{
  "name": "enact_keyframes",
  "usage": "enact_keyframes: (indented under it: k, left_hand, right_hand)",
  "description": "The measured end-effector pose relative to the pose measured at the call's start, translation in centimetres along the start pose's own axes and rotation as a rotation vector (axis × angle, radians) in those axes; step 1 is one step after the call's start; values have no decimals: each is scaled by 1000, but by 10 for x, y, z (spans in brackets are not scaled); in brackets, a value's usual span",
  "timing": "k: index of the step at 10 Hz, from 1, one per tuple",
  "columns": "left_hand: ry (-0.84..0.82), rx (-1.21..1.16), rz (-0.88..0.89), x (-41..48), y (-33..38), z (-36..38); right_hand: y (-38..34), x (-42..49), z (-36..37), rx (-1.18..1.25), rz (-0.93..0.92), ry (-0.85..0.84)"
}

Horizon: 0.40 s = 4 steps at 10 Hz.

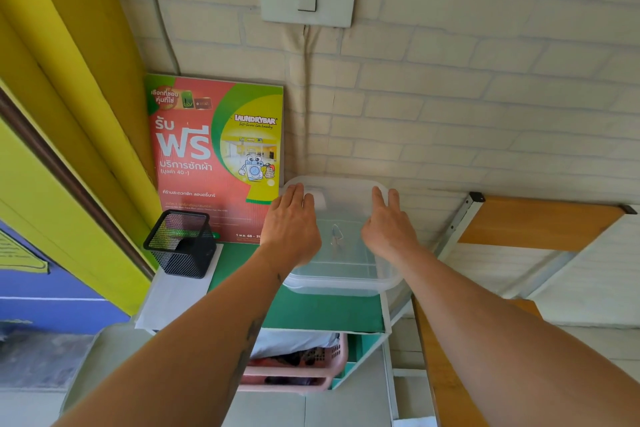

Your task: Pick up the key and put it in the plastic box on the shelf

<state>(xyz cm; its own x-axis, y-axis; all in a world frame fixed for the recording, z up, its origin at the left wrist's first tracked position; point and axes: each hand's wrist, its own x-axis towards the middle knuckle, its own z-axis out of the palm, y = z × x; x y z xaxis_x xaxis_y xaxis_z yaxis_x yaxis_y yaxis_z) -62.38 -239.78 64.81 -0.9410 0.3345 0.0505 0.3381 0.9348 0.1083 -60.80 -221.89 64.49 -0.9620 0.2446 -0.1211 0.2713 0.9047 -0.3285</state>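
Observation:
A clear plastic box (346,284) stands on the green shelf top (311,312), against the brick-pattern wall. Through its transparent top I see a small metal key (336,236) lying inside, near the middle. My left hand (291,225) lies flat on the box's left side, fingers stretched toward the wall. My right hand (388,229) lies flat on the right side in the same way. Neither hand holds anything. Whether a lid is on the box I cannot tell for sure.
A black mesh pen holder (181,243) stands on white paper left of the box. A red and green laundry poster (214,156) leans on the wall behind it. A pink basket (298,367) sits on the lower shelf. Wooden boards (536,222) are at the right.

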Motion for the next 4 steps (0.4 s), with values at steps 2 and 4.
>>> enact_keyframes:
  k: [2, 4]
  left_hand:
    - [13, -58, -53, -10, 11, -18]
    - [31, -71, -132, -43, 38, -54]
  right_hand:
    - [12, -16, -33, 13, -46, -59]
    - [32, -62, -83, 30, -146, -36]
